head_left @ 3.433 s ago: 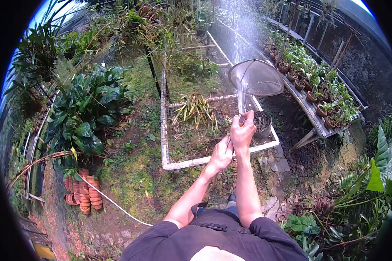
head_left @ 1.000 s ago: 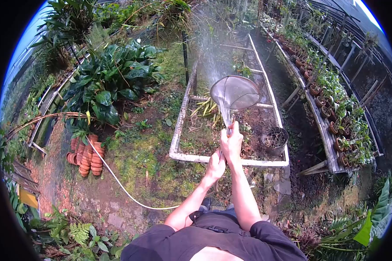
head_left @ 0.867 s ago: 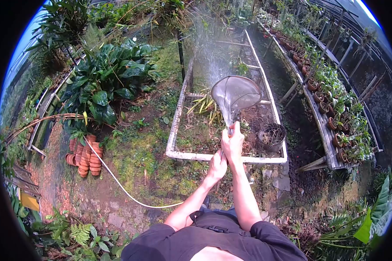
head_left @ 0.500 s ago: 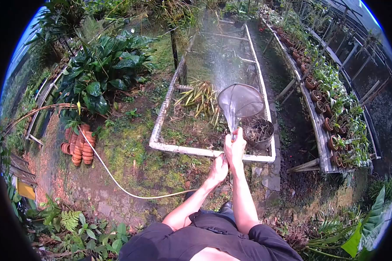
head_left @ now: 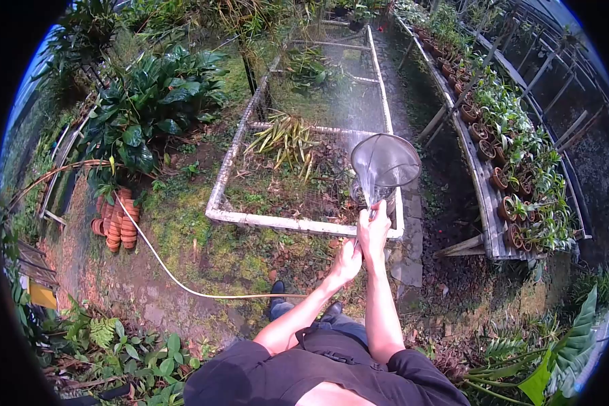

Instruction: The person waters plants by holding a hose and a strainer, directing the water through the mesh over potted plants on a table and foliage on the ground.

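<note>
Water sprays forward from the hose end at my right hand (head_left: pixel 373 231), whose fingers are wrapped round it. Just below and to the left, my left hand (head_left: pixel 347 262) is closed on the hose too. The pale hose (head_left: pixel 183 287) runs across the ground from the left and passes behind my left forearm. Directly beyond my hands is a round mesh bowl (head_left: pixel 394 159) with a dark rim; the spray overlaps it, and what supports it is hidden. A white pipe frame (head_left: pixel 277 222) stands in front of me, with a strappy yellow-green plant (head_left: pixel 284 141) within it.
A long bench (head_left: pixel 488 223) with rows of potted plants (head_left: pixel 514 159) runs along the right. Stacked terracotta pots (head_left: pixel 120 220) lie at left, near a large leafy plant (head_left: pixel 149 101). Low greenery borders the ground close to me.
My view has shifted, so the pipe frame sits further left. My hands, the spray and the mesh bowl have moved right relative to the frame. Both hands keep their grip.
</note>
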`<state>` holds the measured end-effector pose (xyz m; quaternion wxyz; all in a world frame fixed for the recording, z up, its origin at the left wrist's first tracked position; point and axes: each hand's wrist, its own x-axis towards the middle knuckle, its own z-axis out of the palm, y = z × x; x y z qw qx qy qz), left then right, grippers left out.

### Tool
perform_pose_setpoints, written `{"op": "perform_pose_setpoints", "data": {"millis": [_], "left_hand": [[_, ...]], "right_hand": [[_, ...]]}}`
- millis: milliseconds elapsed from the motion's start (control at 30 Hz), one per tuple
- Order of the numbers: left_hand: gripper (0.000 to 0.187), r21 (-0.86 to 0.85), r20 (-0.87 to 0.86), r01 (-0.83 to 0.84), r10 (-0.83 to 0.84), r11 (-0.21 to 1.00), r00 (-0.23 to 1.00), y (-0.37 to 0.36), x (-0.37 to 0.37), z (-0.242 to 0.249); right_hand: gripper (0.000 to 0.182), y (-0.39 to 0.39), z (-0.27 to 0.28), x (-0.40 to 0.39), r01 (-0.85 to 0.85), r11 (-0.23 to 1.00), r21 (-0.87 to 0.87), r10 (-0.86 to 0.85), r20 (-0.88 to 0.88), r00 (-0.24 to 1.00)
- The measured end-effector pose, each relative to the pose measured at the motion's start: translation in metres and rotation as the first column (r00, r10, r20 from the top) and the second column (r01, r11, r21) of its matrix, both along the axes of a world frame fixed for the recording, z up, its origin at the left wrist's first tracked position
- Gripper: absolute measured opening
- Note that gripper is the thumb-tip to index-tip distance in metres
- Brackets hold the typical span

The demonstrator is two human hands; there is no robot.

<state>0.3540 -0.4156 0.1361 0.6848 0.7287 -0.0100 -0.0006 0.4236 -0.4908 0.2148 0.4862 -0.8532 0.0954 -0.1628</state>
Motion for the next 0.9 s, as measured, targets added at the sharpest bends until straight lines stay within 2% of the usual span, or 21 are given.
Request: {"op": "perform_pose_setpoints", "data": {"millis": [67, 133, 233, 333, 467, 600, 633, 733, 800, 867, 900], "left_hand": [[0.023, 0.003, -0.001, 0.000, 0.000, 1.000, 1.000, 0.001, 0.001, -0.004], [0.023, -0.001, -0.021, -0.005, 0.005, 1.000, 1.000, 0.011, 0.001, 0.018], [0.024, -0.003, 0.044, -0.044, 0.044, 0.999, 0.998, 0.033, 0.002, -0.001], [0.026, -0.038, 0.014, -0.103, 0.104, 0.994, 0.995, 0.065, -0.003, -0.014], [0.028, 0.030, -0.087, -0.101, 0.104, 0.994, 0.991, 0.120, -0.016, -0.009], [0.029, -0.093, -0.225, -0.083, 0.060, 0.992, 0.972, 0.168, -0.029, -0.024], [0.029, -0.136, -0.144, -0.127, 0.107, 0.983, 0.984, 0.174, -0.032, -0.034], [0.029, -0.225, -0.338, -0.121, 0.039, 0.967, 0.940, 0.203, -0.041, -0.047], [0.029, -0.198, -0.319, -0.092, 0.025, 0.976, 0.948, 0.212, -0.045, -0.070], [0.030, -0.099, -0.434, -0.012, -0.032, 0.995, 0.900, 0.223, -0.047, -0.057], [0.029, -0.128, -0.445, 0.001, -0.058, 0.992, 0.894, 0.223, -0.048, -0.051]], "right_hand": [[0.021, 0.001, 0.004, 0.000, 0.000, 1.000, 0.014, 0.001, -0.006, 1.000], [0.020, 0.009, 0.001, 0.001, -0.011, 1.000, -0.008, 0.011, 0.001, 1.000], [0.020, 0.034, -0.005, 0.005, -0.053, 0.999, -0.007, 0.053, 0.005, 0.999], [0.019, 0.072, -0.010, 0.001, -0.081, 0.997, 0.006, 0.081, 0.021, 0.996], [0.020, 0.124, -0.031, -0.001, -0.136, 0.991, 0.014, 0.136, -0.041, 0.990], [0.020, 0.175, -0.049, -0.010, -0.158, 0.987, -0.005, 0.157, -0.068, 0.985], [0.018, 0.186, -0.055, -0.013, -0.159, 0.987, -0.013, 0.159, -0.046, 0.986], [0.016, 0.214, -0.067, -0.019, -0.131, 0.990, -0.060, 0.131, 0.007, 0.991], [0.015, 0.223, -0.073, -0.024, -0.112, 0.994, -0.019, 0.111, -0.066, 0.992], [0.015, 0.224, -0.070, -0.029, -0.071, 0.997, -0.010, 0.069, -0.149, 0.986], [0.016, 0.221, -0.069, -0.032, -0.047, 0.999, -0.010, 0.045, -0.175, 0.984]]}}
